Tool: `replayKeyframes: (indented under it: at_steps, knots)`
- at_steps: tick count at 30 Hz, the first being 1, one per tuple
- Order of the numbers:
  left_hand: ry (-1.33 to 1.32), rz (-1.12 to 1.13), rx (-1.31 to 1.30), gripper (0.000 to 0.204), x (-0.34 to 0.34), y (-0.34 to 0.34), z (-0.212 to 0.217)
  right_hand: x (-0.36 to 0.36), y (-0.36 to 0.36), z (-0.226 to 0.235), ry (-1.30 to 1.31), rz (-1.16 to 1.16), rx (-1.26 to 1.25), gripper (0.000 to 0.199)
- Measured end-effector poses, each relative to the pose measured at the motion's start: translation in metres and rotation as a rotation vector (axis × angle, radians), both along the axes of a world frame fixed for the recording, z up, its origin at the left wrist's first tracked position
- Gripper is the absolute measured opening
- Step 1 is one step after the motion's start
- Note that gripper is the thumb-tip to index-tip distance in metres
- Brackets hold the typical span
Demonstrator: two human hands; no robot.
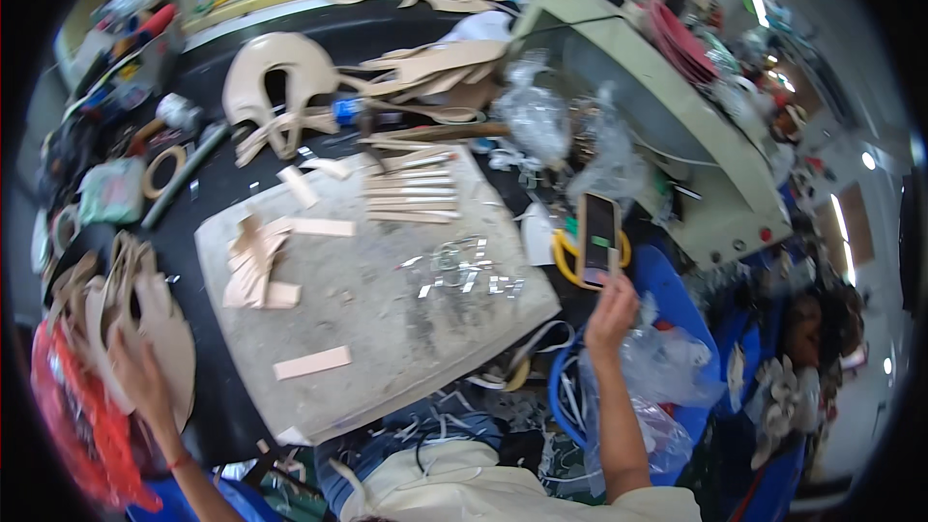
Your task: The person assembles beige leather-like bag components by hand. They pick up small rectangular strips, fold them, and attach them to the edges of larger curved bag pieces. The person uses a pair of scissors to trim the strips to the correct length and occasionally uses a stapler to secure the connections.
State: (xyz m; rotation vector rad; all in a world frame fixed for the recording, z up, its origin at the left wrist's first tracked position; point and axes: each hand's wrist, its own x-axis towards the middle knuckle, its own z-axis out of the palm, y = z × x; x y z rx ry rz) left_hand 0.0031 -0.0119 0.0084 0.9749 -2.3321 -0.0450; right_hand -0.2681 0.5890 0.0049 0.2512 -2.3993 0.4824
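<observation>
My left hand (143,379) lies with fingers spread against a stack of beige, leather-like cut pieces (159,324) at the left edge of the table. On the right, my right hand (613,312) is closed at the lower end of a phone (598,232) with a lit screen. A short pale strip (613,263) stands up from its fingertips, in front of the phone. Behind the phone shows a yellow ring-shaped thing (564,253). Between my hands is a grey, stained work board (377,329) bearing a single beige strip (311,362) and a heap of strips (256,266).
Small shiny metal pieces (474,275) lie on the board, below a row of strips (411,188). Beyond are a large beige curved piece (280,68) and a hammer (367,126). A pale green machine (657,87) stands far right, a blue bin (677,300) below it. Red plastic (72,416) hangs left.
</observation>
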Motion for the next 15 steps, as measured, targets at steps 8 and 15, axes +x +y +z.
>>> replayKeyframes:
  at_steps: [8, 15]
  knots:
    - [0.140, -0.084, 0.095, 0.025, -0.013, 0.059, 0.108, 0.008, 0.010, -0.009, -0.026, -0.014, -0.030, 0.026]
    - [0.623, -0.190, 0.710, 0.038, 0.026, 0.145, 0.119, 0.002, 0.013, -0.007, -0.013, 0.050, -0.031, 0.026]
